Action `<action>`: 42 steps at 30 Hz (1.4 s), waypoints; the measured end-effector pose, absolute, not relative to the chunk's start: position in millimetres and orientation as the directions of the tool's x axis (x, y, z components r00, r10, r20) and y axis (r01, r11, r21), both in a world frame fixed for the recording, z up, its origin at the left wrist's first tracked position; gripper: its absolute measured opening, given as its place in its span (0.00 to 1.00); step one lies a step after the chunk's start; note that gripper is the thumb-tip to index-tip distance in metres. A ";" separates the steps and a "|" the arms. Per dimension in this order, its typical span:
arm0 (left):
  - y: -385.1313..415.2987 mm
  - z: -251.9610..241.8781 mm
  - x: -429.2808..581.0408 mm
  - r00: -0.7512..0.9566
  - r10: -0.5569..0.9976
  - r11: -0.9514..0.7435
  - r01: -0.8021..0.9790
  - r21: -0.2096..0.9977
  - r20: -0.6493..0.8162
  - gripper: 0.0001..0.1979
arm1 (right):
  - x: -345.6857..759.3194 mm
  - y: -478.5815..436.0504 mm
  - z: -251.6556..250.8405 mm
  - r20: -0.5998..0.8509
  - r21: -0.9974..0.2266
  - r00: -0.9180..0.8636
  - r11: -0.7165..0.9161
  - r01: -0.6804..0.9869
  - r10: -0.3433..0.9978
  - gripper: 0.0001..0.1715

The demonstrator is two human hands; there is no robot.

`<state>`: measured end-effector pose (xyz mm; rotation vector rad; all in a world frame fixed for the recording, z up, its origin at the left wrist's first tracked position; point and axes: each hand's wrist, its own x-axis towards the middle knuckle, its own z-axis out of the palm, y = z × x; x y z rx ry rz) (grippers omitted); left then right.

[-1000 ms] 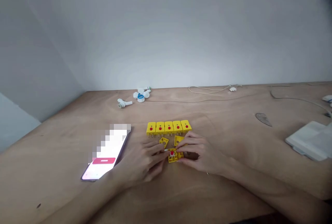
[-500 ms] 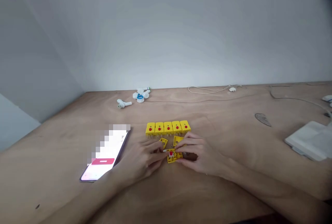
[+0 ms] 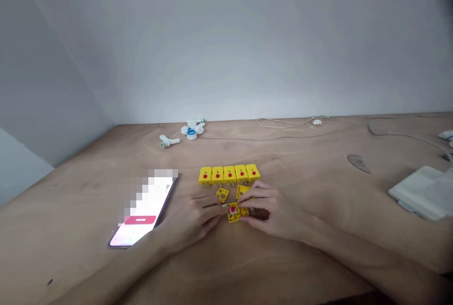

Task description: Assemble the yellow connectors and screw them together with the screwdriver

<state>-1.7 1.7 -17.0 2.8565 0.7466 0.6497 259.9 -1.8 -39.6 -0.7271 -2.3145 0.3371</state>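
Note:
Between my hands lies an opened yellow plug housing (image 3: 234, 218) with a red button (image 3: 232, 210) on a whitish mount inside. My left hand (image 3: 198, 215) is closed, its fingertips pinching a small white part (image 3: 224, 205) at the housing's left edge. From the right, my right hand (image 3: 267, 208) grips the housing between thumb and fingers, partly covering it. Just beyond are a small yellow cover piece (image 3: 222, 195) with a round hole and a yellow shell (image 3: 242, 191), partly hidden by my right fingers. Several closed yellow plugs (image 3: 230, 173) with red buttons stand in a row behind, metal pins towards me.
On the left lies a phone (image 3: 152, 210) with a lit screen, beside my left forearm. White pipe-like fittings (image 3: 170, 142) and a blue ring (image 3: 191, 131) sit near the wall. A thin cable (image 3: 283, 126) runs along the back, and a white box (image 3: 421, 192) is at right.
My left fingers have drawn back slightly from the small yellow cover piece, which now shows more fully. The housing has shifted very slightly left; my right hand stays on it.

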 end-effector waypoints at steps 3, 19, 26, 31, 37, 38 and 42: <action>2.1 -16.3 -1.8 0.778 0.503 -0.864 0.436 0.252 0.377 0.14 | 260.0 -2.1 -39.1 0.528 -0.415 -0.617 0.812 0.411 0.583 0.08; 3.0 -17.3 -4.0 0.786 0.484 -0.874 0.412 0.258 0.384 0.13 | 260.6 -2.2 -38.7 0.513 -0.426 -0.620 0.803 0.417 0.594 0.08; 4.0 -20.1 -5.0 0.768 0.499 -0.866 0.424 0.265 0.402 0.11 | 261.0 -1.8 -39.5 0.517 -0.428 -0.615 0.802 0.416 0.595 0.08; 4.7 -18.4 -2.2 0.748 0.536 -0.844 0.462 0.273 0.391 0.09 | 261.9 -2.1 -39.6 0.522 -0.444 -0.610 0.800 0.403 0.597 0.11; 3.7 -16.4 0.0 0.730 0.566 -0.823 0.475 0.313 0.382 0.08 | 260.4 -2.9 -39.0 0.516 -0.492 -0.597 0.783 0.381 0.614 0.08; 3.7 -16.4 -0.2 0.727 0.575 -0.816 0.477 0.327 0.375 0.08 | 260.3 -2.9 -39.9 0.519 -0.499 -0.591 0.780 0.378 0.618 0.09; 4.2 -18.3 -1.3 0.696 0.645 -0.755 0.517 0.403 0.315 0.08 | 260.8 -2.0 -44.9 0.538 -0.497 -0.571 0.781 0.378 0.619 0.12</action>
